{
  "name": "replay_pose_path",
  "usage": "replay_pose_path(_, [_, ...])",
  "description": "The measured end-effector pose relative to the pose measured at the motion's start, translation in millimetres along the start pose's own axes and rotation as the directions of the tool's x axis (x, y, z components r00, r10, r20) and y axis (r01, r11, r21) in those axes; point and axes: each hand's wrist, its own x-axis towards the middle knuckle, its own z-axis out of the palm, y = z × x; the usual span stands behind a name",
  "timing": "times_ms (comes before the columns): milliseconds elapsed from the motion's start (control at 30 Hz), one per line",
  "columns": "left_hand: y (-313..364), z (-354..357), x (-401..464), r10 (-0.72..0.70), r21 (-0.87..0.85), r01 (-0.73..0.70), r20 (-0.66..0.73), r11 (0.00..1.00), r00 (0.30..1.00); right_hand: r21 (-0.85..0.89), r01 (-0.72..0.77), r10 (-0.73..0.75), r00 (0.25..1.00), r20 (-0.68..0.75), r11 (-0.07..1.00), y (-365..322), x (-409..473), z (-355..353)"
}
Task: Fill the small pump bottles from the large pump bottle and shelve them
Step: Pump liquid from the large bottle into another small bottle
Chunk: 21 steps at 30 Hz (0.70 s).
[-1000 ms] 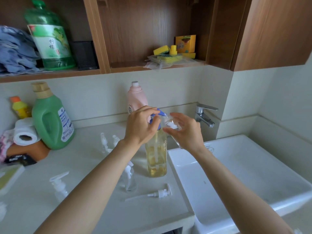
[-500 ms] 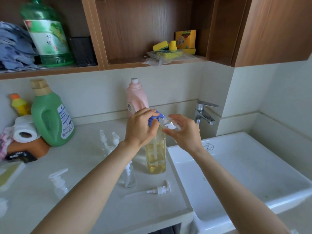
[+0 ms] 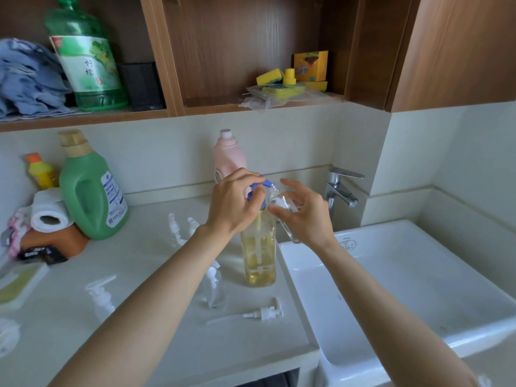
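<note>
Countertop (image 3: 156,317), left hand (image 3: 234,203) still pressing pump (image 3: 258,188)

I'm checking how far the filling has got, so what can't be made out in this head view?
- Liquid level in the small clear bottle: the right hand covers most of it.
- Blue pump head of the large pump bottle: mostly under the left hand.
- Small bottle on the counter: partly behind the left forearm; contents unclear.

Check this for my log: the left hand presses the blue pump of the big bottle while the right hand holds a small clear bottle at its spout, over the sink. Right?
Not quite. The head view shows the left hand on the blue pump and the right hand holding the small clear bottle, but over the counter, not the sink.
</note>
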Motion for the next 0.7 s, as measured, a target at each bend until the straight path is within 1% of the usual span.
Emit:
replay_pose_path(167, [-5.5, 6.3, -11.7, 0.023, 0.022, -0.023, 0.001, 0.999, 1.0, -0.023, -0.011, 0.012, 0.999, 0.041, 1.0, 2.7, -2.0, -2.1])
replay_pose_path(300, [-9.3, 8.4, -14.7, 0.027, 0.051, -0.029, 0.045, 0.998, 0.999, -0.026, -0.026, 0.027, 0.998, 0.059, 0.999, 5.7, -3.9, -2.9])
replay_pose_path(467, [-5.8, -1.7, -13.1, 0.064, 0.074, -0.072, 0.107, 0.995, 0.992, 0.001, -0.02, 0.02, 0.997, 0.072, 1.0, 4.5, -3.9, -4.5])
replay_pose_path(533, [-4.4, -6.2, -7.5, 0.015, 0.04, -0.02, 0.129, 0.999, 0.992, 0.067, -0.034, 0.028, 0.995, 0.095, 0.997, 8.3, -4.6, -7.3])
replay_pose_path(633, [3.9, -15.9, 5.4, -0.121, -0.049, 0.13, 0.152, 0.99, 0.981, 0.254, -0.072, 0.041, 0.991, 0.124, 0.964, 14.0, -8.2, -16.6])
replay_pose_path(700, [13.7, -19.5, 3.1, -0.091, -0.091, 0.1, 0.101, 0.991, 0.991, 0.423, -0.088, 0.04, 0.992, 0.122, 0.902, 11.6, -12.1, -27.8])
